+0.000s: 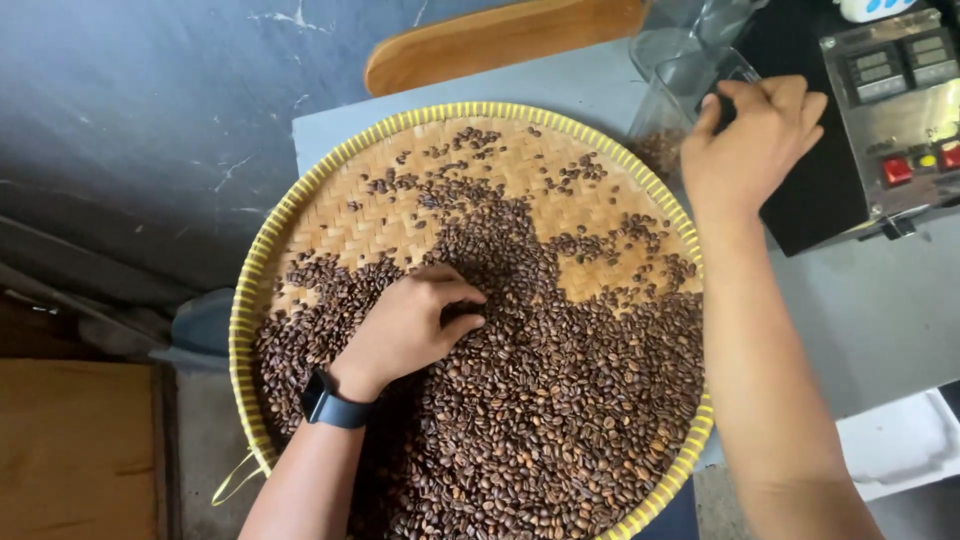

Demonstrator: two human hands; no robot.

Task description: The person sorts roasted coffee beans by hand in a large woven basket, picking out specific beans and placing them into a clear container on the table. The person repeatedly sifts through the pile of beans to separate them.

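A round woven bamboo tray with a yellow rim (300, 195) lies on a grey table and holds a large heap of roasted coffee beans (560, 400). My left hand (415, 325), with a dark watch on the wrist, rests on the beans near the tray's middle, fingers curled into them. My right hand (750, 135) is raised beyond the tray's far right rim, fingers closed around a small dark thing, over a clear plastic container (665, 110) with some beans inside.
A metal machine with red buttons and small displays (900, 110) stands at the far right on a black base. A wooden board (500, 35) lies behind the tray. A white tray (900, 445) sits at lower right. Dark floor lies to the left.
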